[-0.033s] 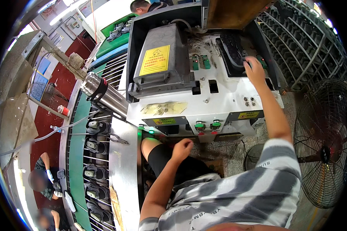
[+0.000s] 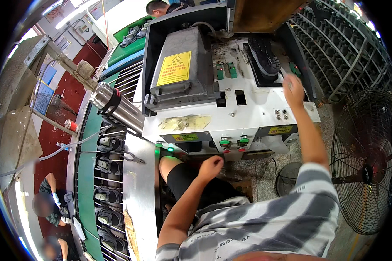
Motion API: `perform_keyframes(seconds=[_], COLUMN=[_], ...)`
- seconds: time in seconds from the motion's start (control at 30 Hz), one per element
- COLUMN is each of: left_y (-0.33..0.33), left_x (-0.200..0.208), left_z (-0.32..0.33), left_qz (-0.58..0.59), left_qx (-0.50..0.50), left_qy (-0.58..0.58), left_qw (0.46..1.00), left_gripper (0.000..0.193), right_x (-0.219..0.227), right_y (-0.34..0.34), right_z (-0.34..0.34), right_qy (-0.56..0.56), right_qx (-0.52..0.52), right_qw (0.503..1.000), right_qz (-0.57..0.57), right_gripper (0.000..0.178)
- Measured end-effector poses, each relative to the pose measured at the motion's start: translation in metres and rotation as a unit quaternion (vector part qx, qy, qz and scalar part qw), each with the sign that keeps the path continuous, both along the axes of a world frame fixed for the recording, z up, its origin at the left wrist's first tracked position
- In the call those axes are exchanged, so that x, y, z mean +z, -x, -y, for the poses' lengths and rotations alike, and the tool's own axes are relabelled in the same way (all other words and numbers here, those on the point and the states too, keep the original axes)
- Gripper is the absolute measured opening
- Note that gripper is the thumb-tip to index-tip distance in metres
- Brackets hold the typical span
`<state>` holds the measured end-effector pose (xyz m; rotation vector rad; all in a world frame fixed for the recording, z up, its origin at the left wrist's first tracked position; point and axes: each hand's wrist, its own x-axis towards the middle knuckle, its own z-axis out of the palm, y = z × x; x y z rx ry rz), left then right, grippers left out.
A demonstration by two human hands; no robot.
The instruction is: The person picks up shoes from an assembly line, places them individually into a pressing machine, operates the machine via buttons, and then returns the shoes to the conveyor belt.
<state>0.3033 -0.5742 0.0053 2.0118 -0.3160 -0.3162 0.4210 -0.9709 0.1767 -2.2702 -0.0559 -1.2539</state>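
A dark grey shoe (image 2: pixel 265 58) lies lengthwise on a black pad (image 2: pixel 265 82) in the right bay of a white machine (image 2: pixel 244 106). Just beyond the shoe's near end, on its right, is my right hand (image 2: pixel 293 90), apart from it and holding nothing I can see. Its fingers are loosely bent and somewhat apart. My left hand (image 2: pixel 211 168) is closed in a loose fist above my lap, in front of the machine's green and red buttons (image 2: pixel 234 141); nothing shows in it.
A grey metal housing (image 2: pixel 174 61) with a yellow label fills the machine's left bay. Left of it stand a steel flask (image 2: pixel 117 104) and a roller conveyor with several shoes (image 2: pixel 109 165). A caged fan (image 2: pixel 366 174) and shoe racks (image 2: pixel 335 48) are at right. Other people work at left and behind.
My right hand has come away from the shoe's near end, toward the right and nearer me. The shoe's near end has shifted slightly. My left hand has moved a little to the right.
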Motion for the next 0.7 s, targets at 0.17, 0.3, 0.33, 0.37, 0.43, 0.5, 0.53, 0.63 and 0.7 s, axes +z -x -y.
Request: perform_keyframes(seconds=[0.17, 0.3, 0.33, 0.37, 0.43, 0.5, 0.53, 0.63, 0.7], left_y=[-0.023, -0.044, -0.047, -0.045, -0.033, -0.013, -0.004, 0.036, 0.062], left_x=[0.018, -0.025, -0.02, -0.015, 0.025, 0.097, 0.136, 0.257, 0.304], left_z=[0.086, 0.117, 0.119, 0.115, 0.098, 0.075, 0.061, 0.01, -0.018], left_qz=[0.011, 0.017, 0.0, 0.0, -0.003, -0.052, -0.043, 0.205, 0.255], left_qx=[-0.153, -0.086, -0.073, -0.096, -0.144, -0.174, -0.188, -0.168, -0.228], left_qy=[0.007, 0.046, 0.041, 0.038, 0.023, 0.171, 0.212, 0.313, 0.408], left_qw=[0.988, 0.995, 0.997, 0.995, 0.989, 0.968, 0.958, 0.912, 0.847], left_gripper=[0.022, 0.022, 0.022, 0.024, 0.028, 0.021, 0.019, 0.018, 0.023], right_x=[-0.142, -0.13, -0.138, -0.149, -0.169, -0.21, -0.227, -0.23, -0.246], right_y=[0.146, 0.15, 0.152, 0.156, 0.166, 0.17, 0.17, 0.16, 0.153], right_z=[0.034, 0.036, 0.053, 0.063, 0.065, 0.048, 0.03, -0.077, -0.108], right_qy=[-0.461, -0.793, -0.774, -0.758, -0.73, -0.675, -0.619, -0.55, -0.598], right_qx=[-0.098, -0.027, 0.001, 0.005, 0.012, 0.014, 0.018, 0.022, 0.128], right_qw=[0.879, 0.608, 0.631, 0.649, 0.677, 0.727, 0.771, 0.804, 0.76], right_qz=[0.071, -0.011, -0.049, -0.064, -0.092, -0.122, -0.148, -0.225, -0.22], right_gripper=[0.018, 0.021, 0.021, 0.022, 0.025, 0.024, 0.024, 0.019, 0.015])
